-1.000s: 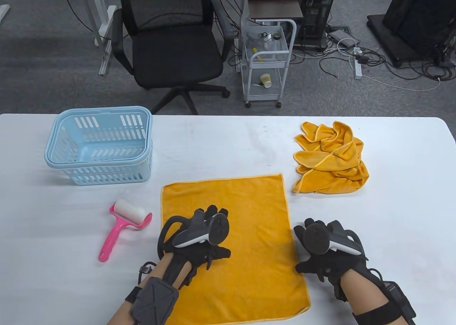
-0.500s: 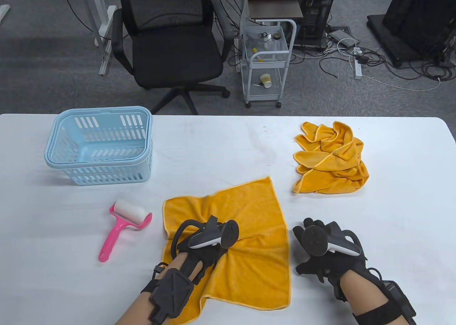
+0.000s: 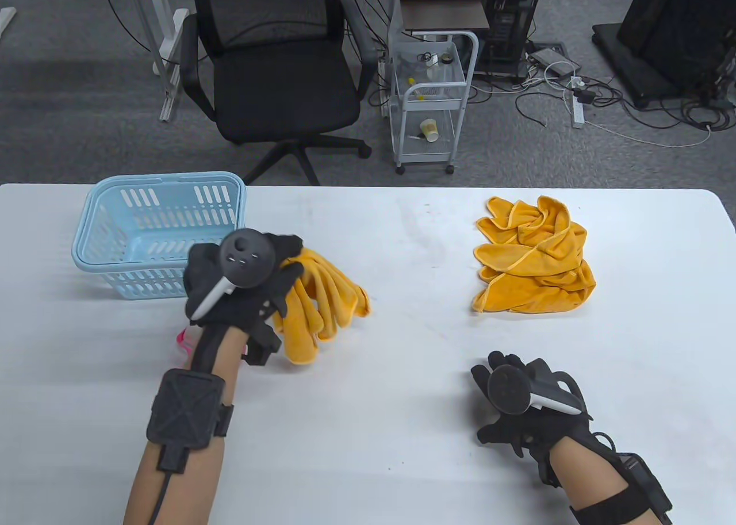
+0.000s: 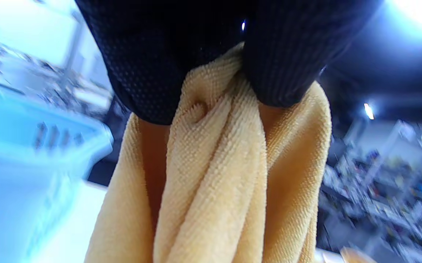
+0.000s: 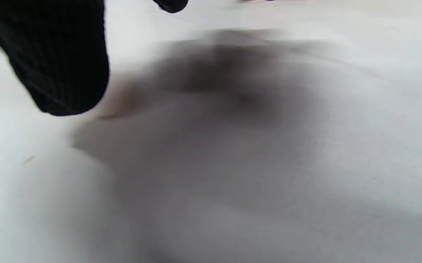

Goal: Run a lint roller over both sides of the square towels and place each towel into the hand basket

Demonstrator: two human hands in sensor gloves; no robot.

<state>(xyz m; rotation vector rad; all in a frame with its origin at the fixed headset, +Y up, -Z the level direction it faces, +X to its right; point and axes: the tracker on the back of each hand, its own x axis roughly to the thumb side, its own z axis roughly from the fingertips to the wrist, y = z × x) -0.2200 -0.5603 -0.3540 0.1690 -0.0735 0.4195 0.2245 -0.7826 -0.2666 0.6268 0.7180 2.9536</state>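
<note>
My left hand [image 3: 253, 278] grips a bunched orange towel [image 3: 322, 301] and holds it off the table, just right of the light blue hand basket [image 3: 115, 243]. In the left wrist view the gloved fingers [image 4: 277, 62] pinch the gathered towel [image 4: 214, 175], with the basket [image 4: 21, 146] blurred at the left. The pink lint roller [image 3: 183, 337] lies on the table, mostly hidden under my left forearm. A pile of orange towels [image 3: 535, 257] sits at the right. My right hand [image 3: 506, 387] rests on the table at lower right, holding nothing.
The white table [image 3: 402, 387] spreads between the hands. Behind its far edge stand a black office chair [image 3: 276, 71] and a white wire cart [image 3: 431, 99]. Cables lie on the floor at the back right.
The left hand gathered the flat towel at its middle, lifted it off the table and carried it up and left toward the basket. The right hand stayed put.
</note>
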